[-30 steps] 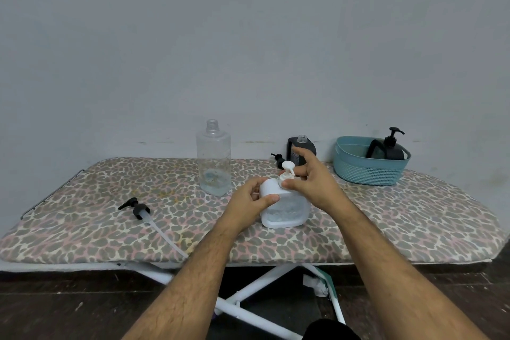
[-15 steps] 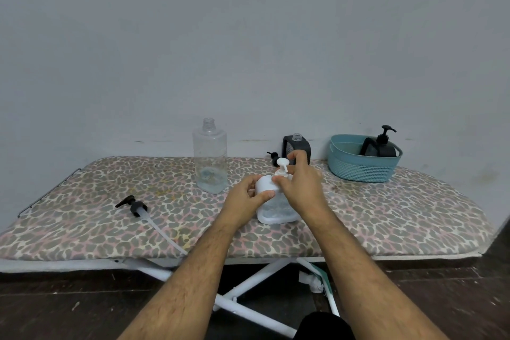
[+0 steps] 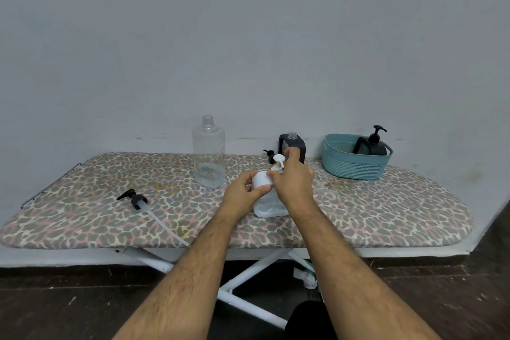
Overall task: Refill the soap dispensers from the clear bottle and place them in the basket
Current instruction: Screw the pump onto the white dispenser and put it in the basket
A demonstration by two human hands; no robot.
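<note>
White soap dispenser point(image 3: 269, 203) stood upright near the middle of the ironing board point(image 3: 386, 215), gripped from both sides. Largest in view, the board was a long padded surface, rounded at its right end, covered in leopard-print fabric of grey, pink and cream, on white crossed metal legs point(image 3: 248, 276). Two bare forearms reached forward from the bottom edge. The left hand point(image 3: 242, 193) curled round the dispenser's left shoulder, thumb across its front. The right hand point(image 3: 294, 182) came over the top, its fingers closed round the collar of the white pump head point(image 3: 278, 160), with the index finger raised behind the nozzle. The dispenser's body was squat, frosted white plastic with rounded corners. Behind and to the left stood the clear bottle point(image 3: 209, 154), tall, square-shouldered, uncapped, with a little liquid at its base. At the far right sat a teal plastic basket point(image 3: 356, 167) with a perforated wall, holding a black dispenser point(image 3: 372, 146) with its pump fitted. A second black dispenser point(image 3: 296, 145), open-necked, stood behind the hands. A loose black pump point(image 3: 135, 199) with a long pale tube lay on the board's left.
</note>
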